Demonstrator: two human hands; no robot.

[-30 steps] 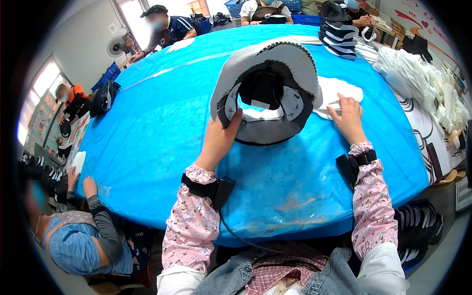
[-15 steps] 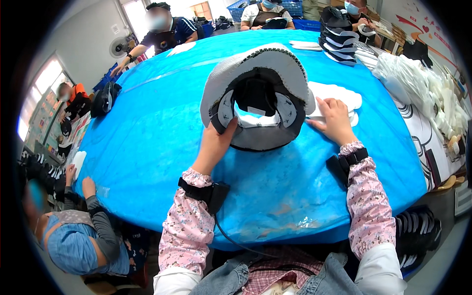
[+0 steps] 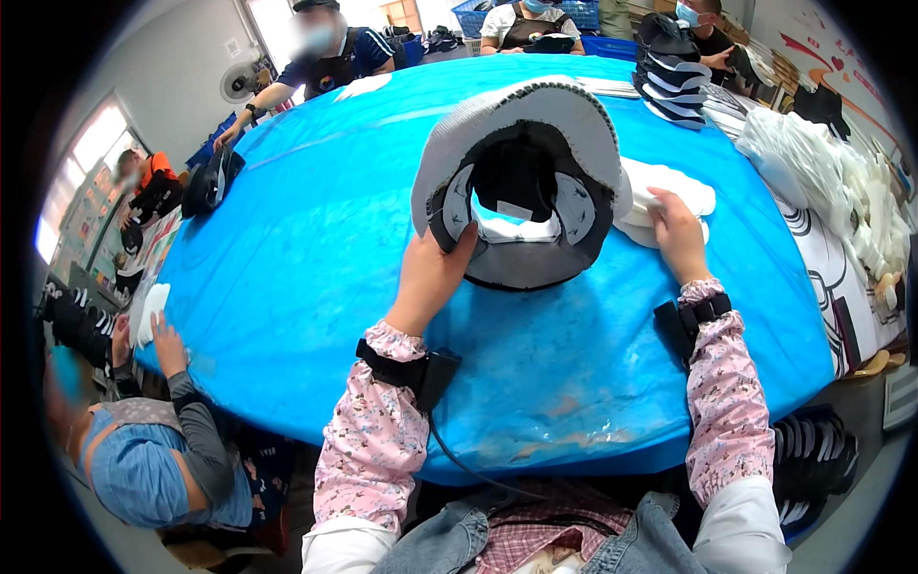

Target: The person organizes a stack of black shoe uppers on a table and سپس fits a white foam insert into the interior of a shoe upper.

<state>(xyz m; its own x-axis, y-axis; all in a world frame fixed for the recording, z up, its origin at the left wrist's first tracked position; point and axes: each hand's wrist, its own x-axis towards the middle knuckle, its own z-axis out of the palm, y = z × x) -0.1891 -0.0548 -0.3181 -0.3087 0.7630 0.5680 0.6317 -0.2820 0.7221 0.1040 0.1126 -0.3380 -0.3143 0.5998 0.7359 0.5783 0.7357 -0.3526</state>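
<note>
My left hand (image 3: pixel 435 277) grips a cap (image 3: pixel 540 263) by its lower left rim, thumb inside the opening. The cap hangs over the table with its underside toward me. It has a broad white brim with a dark stitched edge, a grey-black band, patterned white inner panels and a pale label inside. To the right, my right hand (image 3: pixel 681 234) rests at a small pile of flat white wavy-edged pieces (image 3: pixel 684 182), thumb and fingers apart. Its fingertips touch the pile; whether they grip a piece is unclear. The cap's brim partly covers the pile's left side.
A blue sheet (image 3: pixel 316 277) covers the round table. At the back right stand stacked black-and-white caps (image 3: pixel 672 86), beside clear plastic bags (image 3: pixel 813 172). A co-worker on the left handles white pieces (image 3: pixel 151 314). Another reaches toward a black cap (image 3: pixel 212 182). Others sit across the table.
The cap and my left hand appear slightly further right in the picture, as does the table. My right hand's thumb and fingers have drawn closer together over the white pieces.
</note>
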